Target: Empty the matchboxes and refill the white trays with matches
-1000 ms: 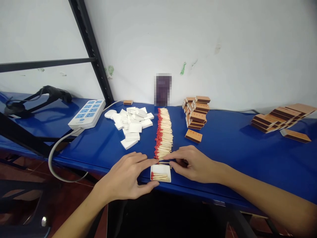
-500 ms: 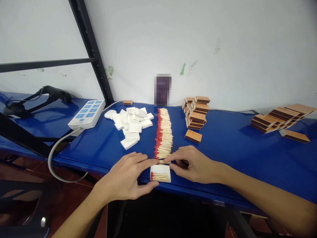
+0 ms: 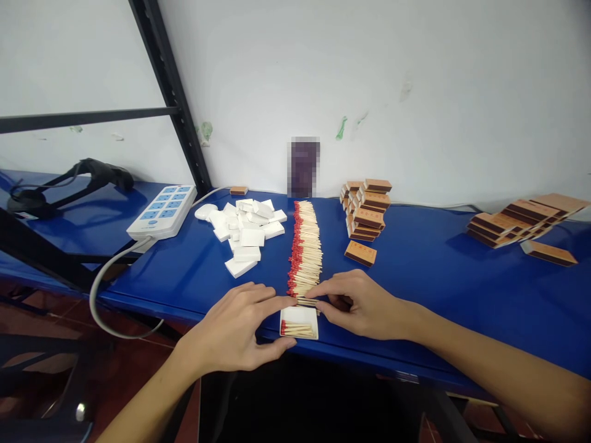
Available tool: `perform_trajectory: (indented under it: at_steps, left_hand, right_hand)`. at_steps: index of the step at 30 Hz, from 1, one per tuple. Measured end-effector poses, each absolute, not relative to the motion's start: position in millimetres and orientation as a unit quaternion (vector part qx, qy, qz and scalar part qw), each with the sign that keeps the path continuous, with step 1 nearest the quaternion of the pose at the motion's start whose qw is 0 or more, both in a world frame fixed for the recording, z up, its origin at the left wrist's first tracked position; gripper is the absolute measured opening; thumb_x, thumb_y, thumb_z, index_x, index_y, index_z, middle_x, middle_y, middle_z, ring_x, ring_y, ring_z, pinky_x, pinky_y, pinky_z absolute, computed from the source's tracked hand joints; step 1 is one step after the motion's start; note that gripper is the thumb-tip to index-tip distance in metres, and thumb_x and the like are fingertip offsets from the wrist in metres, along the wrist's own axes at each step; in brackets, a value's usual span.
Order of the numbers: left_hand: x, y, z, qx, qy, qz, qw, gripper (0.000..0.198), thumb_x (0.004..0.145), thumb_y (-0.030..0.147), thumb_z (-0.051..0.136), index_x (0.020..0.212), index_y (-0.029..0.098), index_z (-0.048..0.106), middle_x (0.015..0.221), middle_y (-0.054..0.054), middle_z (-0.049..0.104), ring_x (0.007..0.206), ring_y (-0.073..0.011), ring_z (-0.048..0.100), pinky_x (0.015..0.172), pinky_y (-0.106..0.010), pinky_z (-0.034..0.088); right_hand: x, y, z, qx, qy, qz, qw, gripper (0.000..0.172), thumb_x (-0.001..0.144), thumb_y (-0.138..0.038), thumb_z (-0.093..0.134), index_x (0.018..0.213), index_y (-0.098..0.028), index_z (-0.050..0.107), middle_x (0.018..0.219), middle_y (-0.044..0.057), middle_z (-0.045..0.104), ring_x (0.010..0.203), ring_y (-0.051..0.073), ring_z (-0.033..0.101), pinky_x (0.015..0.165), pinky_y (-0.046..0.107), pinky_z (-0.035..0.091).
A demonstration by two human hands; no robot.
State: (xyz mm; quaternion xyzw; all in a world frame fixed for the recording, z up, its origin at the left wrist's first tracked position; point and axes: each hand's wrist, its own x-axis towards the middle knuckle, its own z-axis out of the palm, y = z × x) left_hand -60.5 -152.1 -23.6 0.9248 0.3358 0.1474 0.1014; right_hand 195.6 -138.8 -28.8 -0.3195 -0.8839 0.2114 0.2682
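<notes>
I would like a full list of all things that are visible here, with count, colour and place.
matches: many, red heads, row at table centre
open tray: one, white, near edge, few matches inside
spare trays: pile, white, left of row
box sleeves: stack, brown, right of row; second stack far right
power strip: one, white-blue, left
table: one, blue
left hand: beside tray, index on matches
right hand: touches row's near end

A plain white wall (image 3: 415,74) with green smears (image 3: 340,127) backs a long glossy blue table (image 3: 438,277), a black metal rack frame (image 3: 170,92) at left, reddish-brown floor (image 3: 46,307) below
</notes>
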Motion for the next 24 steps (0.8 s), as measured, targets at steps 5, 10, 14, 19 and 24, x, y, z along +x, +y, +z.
perform_trajectory:
  at_steps: [5, 10, 14, 19, 24]
  left_hand:
    - [-61, -152, -24, 0.926, 0.335, 0.144, 0.099, 0.045, 0.086, 0.044, 0.063, 0.124, 0.021, 0.061, 0.092, -0.005, 0.064, 0.087, -0.0220, 0.062, 0.080, -0.036, 0.049]
    - [-62, -151, -26, 0.924, 0.331, 0.159, 0.110, 0.049, 0.085, 0.041, 0.065, 0.130, 0.023, 0.057, 0.094, -0.005, 0.065, 0.089, -0.0219, 0.061, 0.079, -0.034, 0.049]
    - [-64, -151, -25, 0.925, 0.301, 0.192, 0.129, 0.037, 0.085, 0.037, 0.065, 0.119, 0.023, 0.062, 0.084, -0.002, 0.063, 0.080, -0.0183, 0.060, 0.074, -0.031, 0.047]
    - [-68, -150, -19, 0.909, 0.304, 0.241, 0.151, 0.031, 0.080, 0.030, 0.064, 0.110, 0.021, 0.062, 0.069, 0.002, 0.053, 0.064, -0.0136, 0.051, 0.061, -0.026, 0.041]
    - [-77, -147, -17, 0.900, 0.351, 0.240, 0.100, 0.023, 0.079, 0.027, 0.058, 0.101, 0.020, 0.059, 0.079, 0.000, 0.060, 0.066, -0.0139, 0.053, 0.061, -0.027, 0.040]
  right_hand:
    - [195, -139, -27, -0.319, -0.887, 0.208, 0.262, 0.023, 0.090, -0.022, 0.055, 0.104, -0.019, 0.074, 0.053, -0.004, 0.054, 0.047, 0.009, 0.046, 0.050, 0.019, 0.038]
    - [195, -139, -28, -0.319, -0.888, 0.205, 0.260, 0.024, 0.090, -0.022, 0.055, 0.104, -0.018, 0.073, 0.055, -0.003, 0.057, 0.048, 0.009, 0.046, 0.051, 0.020, 0.038]
    - [195, -139, -28, -0.317, -0.889, 0.195, 0.267, 0.022, 0.088, -0.021, 0.056, 0.103, -0.017, 0.073, 0.052, -0.005, 0.050, 0.046, 0.008, 0.045, 0.050, 0.020, 0.037]
    - [195, -139, -27, -0.323, -0.894, 0.195, 0.241, 0.018, 0.084, -0.019, 0.060, 0.098, -0.018, 0.072, 0.052, -0.007, 0.046, 0.046, 0.008, 0.042, 0.051, 0.020, 0.036]
    - [196, -140, -27, -0.296, -0.906, 0.183, 0.242, 0.015, 0.085, -0.021, 0.061, 0.094, -0.018, 0.073, 0.055, -0.004, 0.053, 0.050, 0.009, 0.047, 0.055, 0.022, 0.038]
